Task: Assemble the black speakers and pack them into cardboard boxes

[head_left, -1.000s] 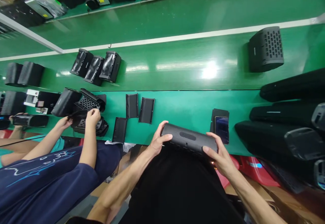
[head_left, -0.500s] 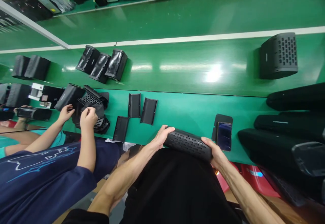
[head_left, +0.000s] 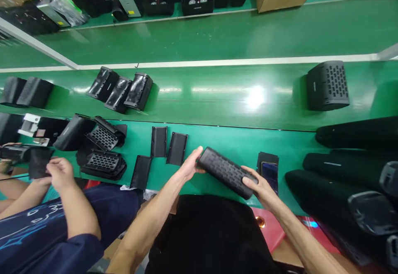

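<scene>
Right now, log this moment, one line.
left hand: holds black perforated case, one end | right hand: holds other end | phone: right of case | three dark panels: on green table

In the lower middle of the frame, the left hand [head_left: 190,165] and right hand [head_left: 259,186] gripped opposite ends of a black slotted casing [head_left: 226,172], which slanted down to the right above the near edge of the green tabletop [head_left: 224,140]. Three thin black panels [head_left: 177,148] lay left of centre. Right of the casing, a phone [head_left: 270,173] rested on dark flat pieces [head_left: 264,158]. A boxy black unit [head_left: 328,85] stood at upper right; at lower left, another person [head_left: 87,216] held a dark piece [head_left: 40,162].
</scene>
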A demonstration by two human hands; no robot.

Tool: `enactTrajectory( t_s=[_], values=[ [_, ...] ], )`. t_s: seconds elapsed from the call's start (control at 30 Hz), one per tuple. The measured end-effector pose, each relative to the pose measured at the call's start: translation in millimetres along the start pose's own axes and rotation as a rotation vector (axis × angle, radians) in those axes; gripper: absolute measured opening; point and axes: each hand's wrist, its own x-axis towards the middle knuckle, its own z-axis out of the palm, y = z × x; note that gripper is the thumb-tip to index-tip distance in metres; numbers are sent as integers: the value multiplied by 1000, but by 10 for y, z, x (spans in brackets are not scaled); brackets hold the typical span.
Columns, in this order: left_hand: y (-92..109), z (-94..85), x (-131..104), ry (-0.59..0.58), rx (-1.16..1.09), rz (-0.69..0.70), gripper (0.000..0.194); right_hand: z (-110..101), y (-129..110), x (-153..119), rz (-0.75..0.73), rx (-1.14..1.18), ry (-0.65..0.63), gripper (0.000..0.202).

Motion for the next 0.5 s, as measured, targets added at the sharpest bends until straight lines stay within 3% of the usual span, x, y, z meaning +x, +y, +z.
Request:
enactTrajectory(
  t_s=[0.1, 0.17, 0.27, 0.33, 0.4, 0.5],
  values=[
    [155, -52, -9, 173, -134, 109, 61, 149, -429, 472, -68, 232, 163, 72],
    [125, -139, -51, 320, -177, 195, 53, 214, -841, 889, -118, 273, 188, 62],
    [-95, -369, -143, 529, -176, 217, 48, 245, -1511, 1517, -182, 301, 262, 43],
    [-297, -568, -217, 670, -175, 205, 48, 198, -1868, 1857, -228, 290, 418, 39],
    [-500, -752, -293, 786, -181, 185, 47, 79, -2083, 2086, -233, 238, 496, 45],
    [-765, -905, -361, 912, -213, 129, 43, -132, -2117, 2146, -363, -157, 613, 48]
  ],
)
